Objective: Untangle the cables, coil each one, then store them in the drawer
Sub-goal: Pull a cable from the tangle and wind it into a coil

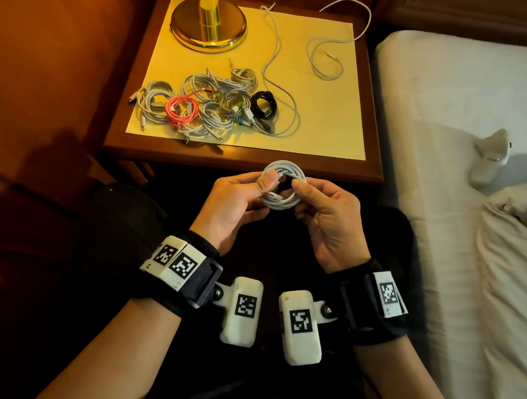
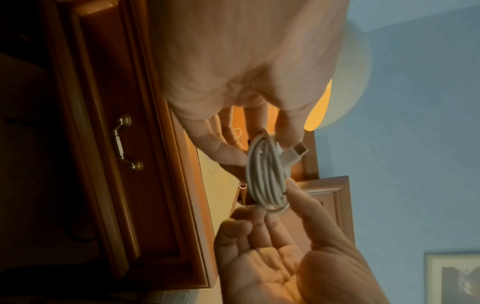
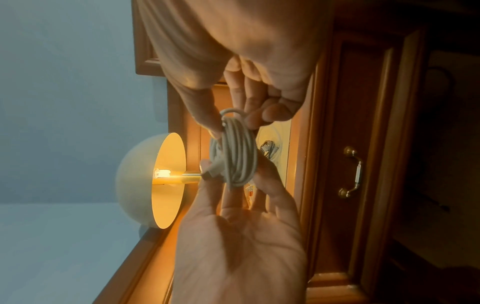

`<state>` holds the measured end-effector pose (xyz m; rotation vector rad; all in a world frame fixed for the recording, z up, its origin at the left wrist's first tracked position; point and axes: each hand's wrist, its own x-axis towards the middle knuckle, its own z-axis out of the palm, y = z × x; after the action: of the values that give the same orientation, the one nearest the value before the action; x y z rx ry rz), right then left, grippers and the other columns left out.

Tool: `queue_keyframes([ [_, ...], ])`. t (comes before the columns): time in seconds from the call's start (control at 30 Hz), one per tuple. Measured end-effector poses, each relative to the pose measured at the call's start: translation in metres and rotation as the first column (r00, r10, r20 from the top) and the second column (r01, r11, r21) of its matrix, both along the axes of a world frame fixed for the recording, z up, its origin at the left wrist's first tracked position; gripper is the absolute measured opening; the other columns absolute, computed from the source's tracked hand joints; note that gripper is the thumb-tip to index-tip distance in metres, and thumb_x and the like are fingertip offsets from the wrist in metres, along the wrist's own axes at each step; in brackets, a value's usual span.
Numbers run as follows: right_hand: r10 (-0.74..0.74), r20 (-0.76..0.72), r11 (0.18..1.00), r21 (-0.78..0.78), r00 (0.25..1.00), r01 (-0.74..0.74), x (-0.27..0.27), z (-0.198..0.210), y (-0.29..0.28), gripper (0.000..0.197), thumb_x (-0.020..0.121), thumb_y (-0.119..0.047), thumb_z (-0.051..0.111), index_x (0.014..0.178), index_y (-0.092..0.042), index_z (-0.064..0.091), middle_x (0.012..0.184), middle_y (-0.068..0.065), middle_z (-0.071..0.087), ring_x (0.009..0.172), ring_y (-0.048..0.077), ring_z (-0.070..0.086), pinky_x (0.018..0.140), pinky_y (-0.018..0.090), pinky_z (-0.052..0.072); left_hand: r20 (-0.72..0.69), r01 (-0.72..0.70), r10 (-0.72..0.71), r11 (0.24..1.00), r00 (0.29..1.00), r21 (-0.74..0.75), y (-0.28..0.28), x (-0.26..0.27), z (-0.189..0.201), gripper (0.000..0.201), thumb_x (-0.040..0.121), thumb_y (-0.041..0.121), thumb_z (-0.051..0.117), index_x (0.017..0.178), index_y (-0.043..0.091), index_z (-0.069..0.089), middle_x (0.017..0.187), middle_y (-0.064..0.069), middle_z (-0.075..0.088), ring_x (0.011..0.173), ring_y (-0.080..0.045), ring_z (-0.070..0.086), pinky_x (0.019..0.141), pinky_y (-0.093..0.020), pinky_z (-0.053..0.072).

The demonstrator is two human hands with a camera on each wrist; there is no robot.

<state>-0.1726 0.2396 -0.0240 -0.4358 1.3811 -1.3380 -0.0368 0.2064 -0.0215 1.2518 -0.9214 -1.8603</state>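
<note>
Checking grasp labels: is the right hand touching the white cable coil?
Touching. Head view shows the right hand pinching the white cable coil with its thumb.

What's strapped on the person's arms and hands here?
Bare forearms, no sleeves or gloves. Each wrist has a wide black strap carrying white blocks printed with black-and-white square codes. A white camera pod with the same kind of code hangs inside each wrist.

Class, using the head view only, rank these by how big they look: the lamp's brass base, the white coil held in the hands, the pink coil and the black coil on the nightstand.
1. Lamp's brass base
2. White coil, though it is nearest the camera, so its true rank is unsure
3. Pink coil
4. Black coil, close to the pink one
</note>
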Motion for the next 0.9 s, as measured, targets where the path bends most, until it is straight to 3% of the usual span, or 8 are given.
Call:
queue_keyframes([
  [0.13, 0.119, -0.116, 0.993, 0.036, 0.986, -0.115, -0.005, 0.001, -0.003, 0.008, 0.081, -0.017, 0.073, 0.087, -0.013, 0.071, 0.082, 0.009, 0.07, 0.072, 0.018, 0.058, 0.06, 0.022, 0.041, 0.02, -0.01, 0.011, 0.999, 1.0, -0.046, -0.008, 0.003, -0.001, 0.014, 0.092, 0.026, 0.061, 0.096, 0.02, 0.073, 0.087, 0.005, 0.072, 0.086, -0.008, 0.064, 0.066, -0.019, 0.05],
  [0.27, 0.137, -0.095, 0.989, 0.063, 0.986, -0.131, -0.01, 0.001, -0.011, 0.008, 0.081, -0.015, 0.073, 0.086, -0.011, 0.069, 0.07, 0.001, 0.069, 0.062, 0.01, 0.06, 0.057, 0.019, 0.046, 0.045, 0.007, -0.004, 0.997, 0.999, -0.078, -0.017, 0.004, 0.001, 0.014, 0.092, 0.027, 0.061, 0.093, 0.018, 0.072, 0.085, 0.005, 0.071, 0.084, -0.007, 0.065, 0.068, -0.02, 0.052],
  [0.4, 0.127, -0.078, 0.989, 0.081, 0.989, -0.121, -0.016, -0.003, -0.025, 0.008, 0.08, -0.007, 0.073, 0.084, -0.006, 0.066, 0.071, 0.007, 0.069, 0.061, 0.013, 0.063, 0.057, 0.019, 0.049, 0.144, 0.061, -0.045, 0.992, 0.989, -0.109, -0.033, 0.003, 0.001, 0.013, 0.093, 0.028, 0.061, 0.094, 0.021, 0.071, 0.092, 0.006, 0.071, 0.093, -0.008, 0.064, 0.074, -0.024, 0.051],
  [0.53, 0.082, -0.144, 0.991, 0.118, 0.986, -0.065, -0.03, -0.018, -0.043, 0.007, 0.082, -0.004, 0.071, 0.081, -0.006, 0.064, 0.071, 0.009, 0.068, 0.059, 0.014, 0.063, 0.059, 0.021, 0.049, 0.274, 0.023, 0.026, 0.985, 0.961, -0.173, -0.062, 0.005, -0.005, 0.014, 0.094, 0.027, 0.06, 0.099, 0.02, 0.071, 0.1, 0.003, 0.07, 0.101, -0.012, 0.063, 0.083, -0.029, 0.05],
  [0.63, 0.031, -0.182, 0.99, 0.141, 0.983, -0.006, -0.047, -0.028, -0.06, 0.01, 0.082, -0.004, 0.07, 0.075, -0.008, 0.065, 0.062, 0.004, 0.068, 0.055, 0.012, 0.063, 0.056, 0.021, 0.049, 0.443, 0.041, 0.11, 0.947, 0.89, -0.317, -0.093, 0.003, -0.019, 0.013, 0.091, 0.023, 0.062, 0.097, 0.019, 0.073, 0.091, 0.006, 0.068, 0.096, -0.018, 0.064, 0.086, -0.032, 0.051],
  [0.73, -0.006, -0.214, 0.984, 0.174, 0.977, 0.044, -0.068, -0.036, -0.081, 0.01, 0.082, -0.004, 0.069, 0.074, -0.008, 0.065, 0.061, 0.002, 0.069, 0.054, 0.012, 0.064, 0.054, 0.022, 0.049, 0.622, 0.224, 0.095, 0.883, 0.777, -0.414, -0.119, -0.006, -0.031, 0.014, 0.09, 0.022, 0.063, 0.101, 0.021, 0.072, 0.099, 0.007, 0.067, 0.094, -0.014, 0.061, 0.087, -0.031, 0.05],
  [0.83, -0.026, -0.267, 0.973, 0.215, 0.963, 0.085, -0.087, -0.042, -0.103, 0.012, 0.08, -0.003, 0.07, 0.071, -0.008, 0.064, 0.071, 0.008, 0.067, 0.063, 0.018, 0.065, 0.051, 0.024, 0.049, 0.75, 0.425, 0.032, 0.807, 0.66, -0.409, -0.137, -0.019, -0.044, 0.024, 0.09, 0.021, 0.063, 0.114, 0.02, 0.068, 0.1, 0.006, 0.065, 0.091, -0.013, 0.059, 0.084, -0.029, 0.048],
  [0.9, -0.015, -0.319, 0.962, 0.255, 0.947, 0.101, -0.096, -0.045, -0.114, 0.014, 0.08, -0.004, 0.069, 0.067, -0.007, 0.062, 0.073, 0.011, 0.065, 0.064, 0.021, 0.064, 0.052, 0.025, 0.049, 0.832, 0.559, -0.045, 0.761, 0.554, -0.33, -0.148, -0.027, -0.052, 0.036, 0.09, 0.022, 0.063, 0.127, 0.021, 0.061, 0.107, 0.002, 0.064, 0.1, -0.019, 0.059, 0.086, -0.031, 0.048],
])
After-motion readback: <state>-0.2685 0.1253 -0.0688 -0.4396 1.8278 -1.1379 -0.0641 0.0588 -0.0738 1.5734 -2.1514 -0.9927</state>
